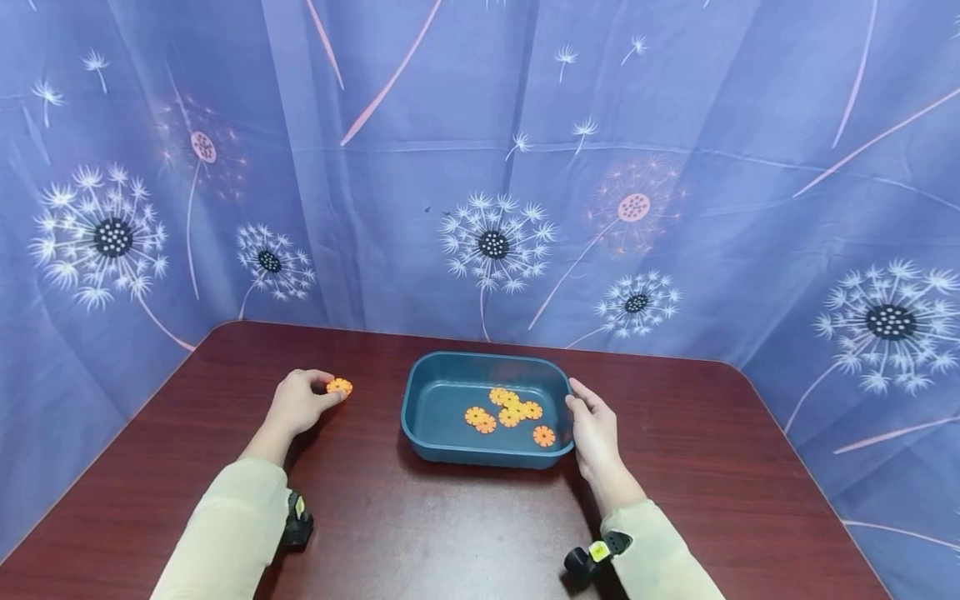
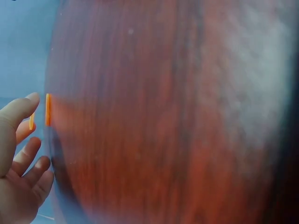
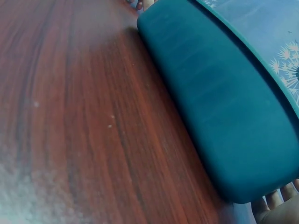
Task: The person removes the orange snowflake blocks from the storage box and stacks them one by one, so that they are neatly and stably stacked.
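My left hand (image 1: 302,402) is over the left part of the table, an orange flower-shaped plastic disc (image 1: 339,385) at its thumb and fingertips. In the left wrist view, thumb and index finger pinch an orange disc (image 2: 32,122), seen edge-on. A second orange piece (image 2: 48,109) shows edge-on just beyond the fingertips, low by the table surface. My right hand (image 1: 597,429) grips the right end of a dark teal rectangular basin (image 1: 480,456), thumb at the rim. Several yellow-orange discs (image 1: 513,408) lie in the basin, mostly toward its right half, some overlapping.
The dark red wooden table (image 1: 420,533) has rounded far corners. Blue curtains (image 1: 390,208) with dandelion prints hang along its back and sides. Black cameras (image 1: 298,521) are strapped at both wrists, below light sleeves.
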